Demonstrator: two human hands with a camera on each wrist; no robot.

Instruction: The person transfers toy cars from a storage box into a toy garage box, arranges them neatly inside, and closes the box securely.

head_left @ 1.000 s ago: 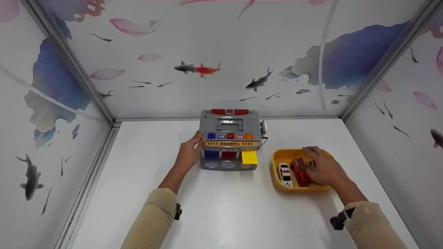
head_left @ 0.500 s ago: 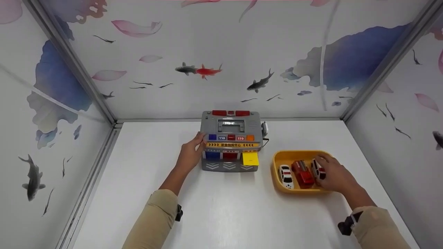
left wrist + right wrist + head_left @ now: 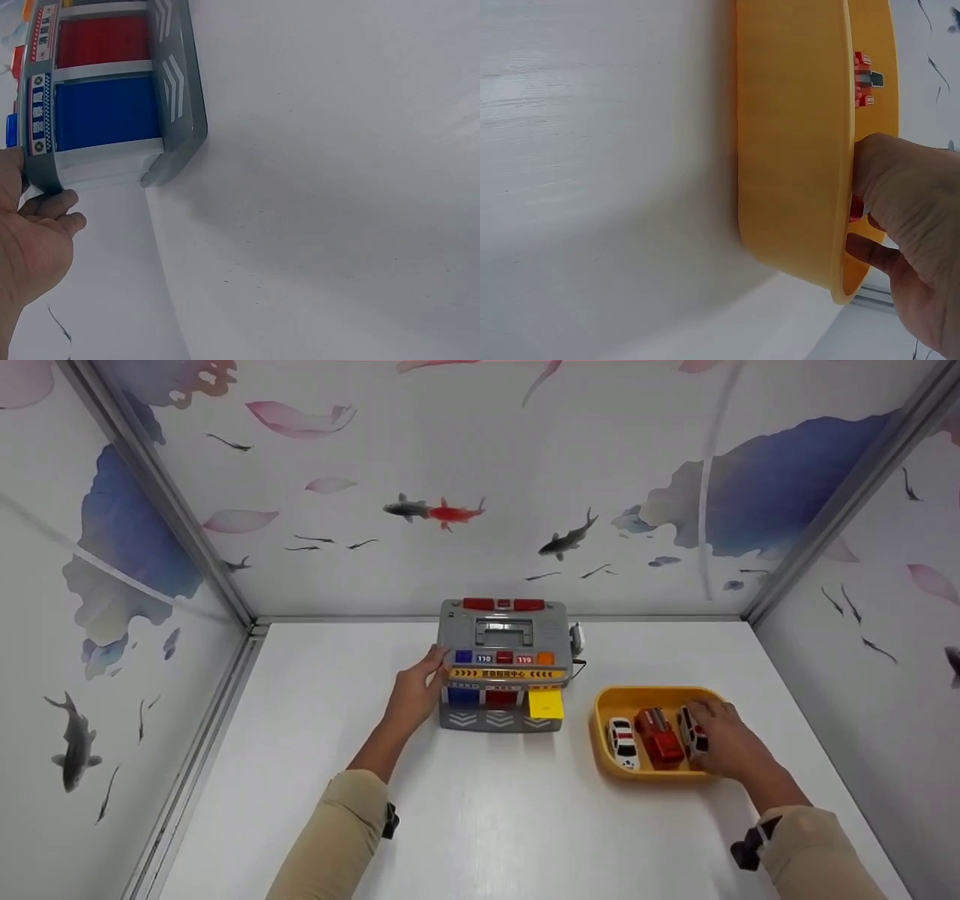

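A grey toy emergency station (image 3: 500,720) stands at the back of the white table, with blue and red doors and a yellow flap raised on its right. My left hand (image 3: 412,695) grips its left side. In the left wrist view, the fingertips (image 3: 60,202) are curled at the station's edge. On the right, a yellow tray (image 3: 615,769) holds a white toy car (image 3: 622,744), a red toy fire truck (image 3: 661,739) and a white-and-red toy ambulance (image 3: 691,729). Inside the tray, my right hand (image 3: 731,744) pinches the ambulance, covering much of it.
A white toy handset (image 3: 577,638) on a dark cord hangs at the station's right side. White panels printed with fish and petals (image 3: 457,512) enclose the table (image 3: 480,810) at the back and both sides.
My right hand has shifted right and toward me, from over the red fire truck to the ambulance, which it now pinches. My left hand has stayed on the station.
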